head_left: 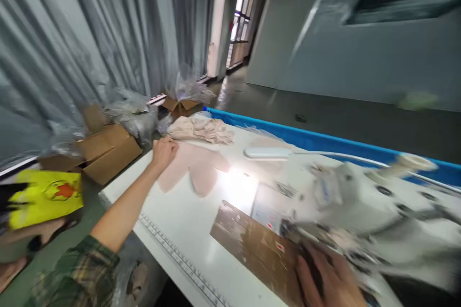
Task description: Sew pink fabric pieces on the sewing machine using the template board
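My left hand [163, 152] reaches to the far left of a white sewing table [180, 220]. Its fingers are curled closed at the corner of a flat pale pink fabric piece [203, 172]. Behind that hand lies a bunched heap of pale fabric [200, 129]. At the lower right, my right hand [327, 273] is smeared by motion beside the sewing machine [360, 201], over the end of a brown plate [248, 240]. Whether its fingers hold anything is not visible.
A ruler strip [180, 259] runs along the table's near edge. A white lamp [268, 153] glares on the tabletop. Blue edging [306, 135] borders the far side. Cardboard boxes [111, 153], plastic bags and a yellow bag [46, 199] are at left.
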Tool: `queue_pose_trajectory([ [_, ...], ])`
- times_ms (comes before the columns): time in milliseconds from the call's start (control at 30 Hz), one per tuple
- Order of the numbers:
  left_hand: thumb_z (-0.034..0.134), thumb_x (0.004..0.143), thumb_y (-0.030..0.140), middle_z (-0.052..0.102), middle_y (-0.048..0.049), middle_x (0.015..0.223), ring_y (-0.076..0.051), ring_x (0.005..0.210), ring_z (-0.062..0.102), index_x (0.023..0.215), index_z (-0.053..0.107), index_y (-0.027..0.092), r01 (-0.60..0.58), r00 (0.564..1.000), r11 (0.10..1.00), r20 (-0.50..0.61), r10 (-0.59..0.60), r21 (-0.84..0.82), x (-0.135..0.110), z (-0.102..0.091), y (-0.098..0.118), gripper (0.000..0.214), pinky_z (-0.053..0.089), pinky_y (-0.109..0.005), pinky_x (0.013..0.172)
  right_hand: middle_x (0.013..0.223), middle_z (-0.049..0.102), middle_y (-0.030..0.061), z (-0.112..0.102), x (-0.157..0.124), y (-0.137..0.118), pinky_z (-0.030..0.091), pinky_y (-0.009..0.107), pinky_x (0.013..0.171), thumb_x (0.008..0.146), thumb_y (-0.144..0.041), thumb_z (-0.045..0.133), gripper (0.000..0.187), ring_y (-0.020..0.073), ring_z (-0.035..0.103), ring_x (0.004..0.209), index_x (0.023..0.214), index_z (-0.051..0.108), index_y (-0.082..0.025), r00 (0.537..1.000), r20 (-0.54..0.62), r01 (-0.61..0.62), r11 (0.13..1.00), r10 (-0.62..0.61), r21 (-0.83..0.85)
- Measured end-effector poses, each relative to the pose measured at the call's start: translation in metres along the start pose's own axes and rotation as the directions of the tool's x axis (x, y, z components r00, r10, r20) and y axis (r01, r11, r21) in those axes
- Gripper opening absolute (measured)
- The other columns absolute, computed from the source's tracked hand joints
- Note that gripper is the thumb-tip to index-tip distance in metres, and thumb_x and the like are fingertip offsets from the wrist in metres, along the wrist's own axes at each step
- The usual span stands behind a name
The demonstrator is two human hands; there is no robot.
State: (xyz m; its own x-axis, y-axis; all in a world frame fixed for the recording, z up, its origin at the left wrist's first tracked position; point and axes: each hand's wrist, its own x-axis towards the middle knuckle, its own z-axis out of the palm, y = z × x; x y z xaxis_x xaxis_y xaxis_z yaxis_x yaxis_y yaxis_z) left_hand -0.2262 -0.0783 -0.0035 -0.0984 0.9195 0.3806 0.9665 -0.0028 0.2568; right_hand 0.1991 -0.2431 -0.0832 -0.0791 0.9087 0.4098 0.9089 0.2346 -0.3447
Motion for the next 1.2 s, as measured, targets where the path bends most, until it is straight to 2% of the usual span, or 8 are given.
queue_pose_trajectory([
  [100,0.05,0.088,0.026,0.069,-0.0124,0.108,-0.033,0.106,0.06,0.089,0.074,0.017,-0.038,0.999,0.998,-0.023,0.037,-0.042,0.0,-0.002,-0.001,0.025,0.04,-0.048,0.094,0.114,0.063,0.0177,-0.004,-0.003,-0.016,0.052,0.048,0.092,0.094,-0.041,0.034,0.044,0.0317,0.061,0.108,0.119,0.062,-0.017,0.998,-0.004,-0.066,0.998,0.066,-0.009],
  [267,0.049,0.087,0.032,0.073,-0.0107,0.095,-0.03,0.093,0.066,0.09,0.07,0.018,-0.129,0.988,0.988,-0.096,0.122,-0.081,-0.001,-0.001,-0.007,0.025,0.047,-0.04,0.083,0.116,0.058,0.017,-0.006,-0.003,-0.026,0.053,0.049,0.092,0.094,-0.038,0.036,0.041,0.0294,0.061,0.106,0.12,0.06,-0.016,0.995,-0.023,-0.093,0.995,0.094,0.031],
  [633,0.052,0.088,0.027,0.075,-0.003,0.096,-0.018,0.083,0.068,0.094,0.07,0.022,-0.318,0.948,0.942,-0.062,0.313,-0.102,-0.006,-0.01,0.004,0.019,0.052,-0.027,0.079,0.118,0.06,0.0165,0.001,0.002,-0.013,0.052,0.05,0.094,0.091,-0.038,0.04,0.042,0.031,0.062,0.105,0.117,0.064,-0.016,0.998,-0.053,-0.024,0.999,0.026,0.035],
  [767,0.053,0.09,0.027,0.073,-0.0028,0.09,-0.018,0.087,0.067,0.092,0.067,0.022,-0.372,0.928,0.926,-0.004,0.373,-0.062,-0.019,-0.018,0.014,0.015,0.049,-0.026,0.082,0.114,0.065,0.0167,-0.011,0.008,-0.008,0.053,0.05,0.091,0.09,-0.042,0.042,0.045,0.0319,0.064,0.103,0.116,0.067,-0.016,0.999,0.035,-0.001,1.0,0.0,0.026],
  [900,0.051,0.091,0.03,0.072,-0.0043,0.092,-0.021,0.09,0.067,0.09,0.065,0.022,-0.457,0.885,0.882,0.033,0.463,-0.115,-0.043,-0.025,0.024,0.016,0.049,-0.031,0.085,0.107,0.07,0.0127,-0.046,0.007,-0.031,0.054,0.044,0.09,0.09,-0.037,0.043,0.04,0.0281,0.067,0.098,0.115,0.068,-0.019,0.981,0.18,0.055,0.996,-0.066,0.064],
  [1000,0.045,0.093,0.031,0.072,-0.0033,0.086,-0.021,0.078,0.067,0.099,0.063,0.022,-0.42,0.902,0.893,0.033,0.43,-0.165,-0.051,-0.026,0.022,0.021,0.051,-0.031,0.074,0.112,0.068,0.0131,-0.063,0.009,-0.055,0.055,0.04,0.088,0.091,-0.034,0.042,0.038,0.0271,0.066,0.102,0.112,0.069,-0.018,0.961,0.244,0.096,0.985,-0.13,0.145],
  [1100,0.046,0.093,0.029,0.073,-0.006,0.101,-0.023,0.089,0.069,0.11,0.065,0.021,-0.435,0.893,0.882,0.034,0.448,-0.182,-0.053,-0.028,0.019,0.028,0.053,-0.032,0.079,0.112,0.069,0.0124,-0.065,0.011,-0.074,0.055,0.04,0.089,0.092,-0.033,0.04,0.037,0.0266,0.066,0.102,0.111,0.069,-0.019,0.951,0.251,0.13,0.969,-0.182,0.211],
  [1200,0.047,0.092,0.024,0.073,-0.002,0.107,-0.02,0.097,0.069,0.106,0.071,0.025,-0.447,0.878,0.864,0.071,0.473,-0.231,-0.053,-0.031,0.02,0.028,0.054,-0.03,0.084,0.115,0.067,0.0131,-0.055,0.017,-0.093,0.055,0.04,0.089,0.095,-0.032,0.037,0.037,0.0262,0.065,0.105,0.113,0.066,-0.019,0.929,0.251,0.199,0.94,-0.271,0.279],
])
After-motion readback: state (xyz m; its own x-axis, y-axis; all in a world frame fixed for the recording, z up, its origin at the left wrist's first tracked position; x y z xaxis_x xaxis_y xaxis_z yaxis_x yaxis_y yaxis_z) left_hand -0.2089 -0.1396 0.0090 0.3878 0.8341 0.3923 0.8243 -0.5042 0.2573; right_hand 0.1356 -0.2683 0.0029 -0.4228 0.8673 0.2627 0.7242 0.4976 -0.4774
